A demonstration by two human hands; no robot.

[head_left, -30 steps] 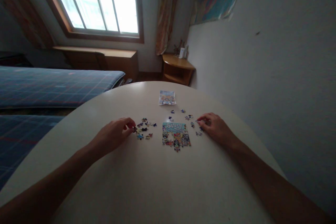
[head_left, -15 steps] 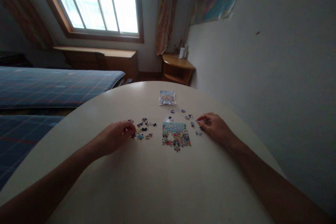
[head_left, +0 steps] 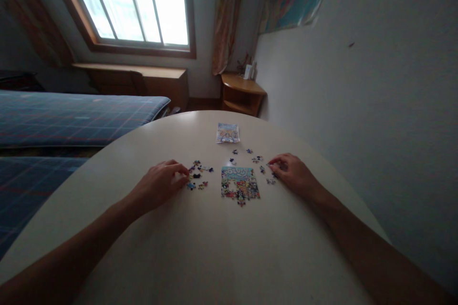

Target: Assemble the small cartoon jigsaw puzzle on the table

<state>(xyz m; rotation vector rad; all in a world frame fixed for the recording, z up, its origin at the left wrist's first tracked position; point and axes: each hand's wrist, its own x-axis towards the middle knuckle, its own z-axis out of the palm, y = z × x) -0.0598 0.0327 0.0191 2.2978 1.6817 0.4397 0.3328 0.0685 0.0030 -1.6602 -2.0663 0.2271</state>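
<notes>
Left hand (head_left: 166, 178) has shifted slightly inward, over the edge of the left loose pieces (head_left: 196, 176); right hand (head_left: 291, 169) is unchanged beside the right loose pieces (head_left: 271, 181). Partly joined puzzle (head_left: 246, 187) lies between them on the tabletop (head_left: 214, 252), unaltered, suggesting piece selection. Whether either grip is apart or clamped cannot be determined.
</notes>
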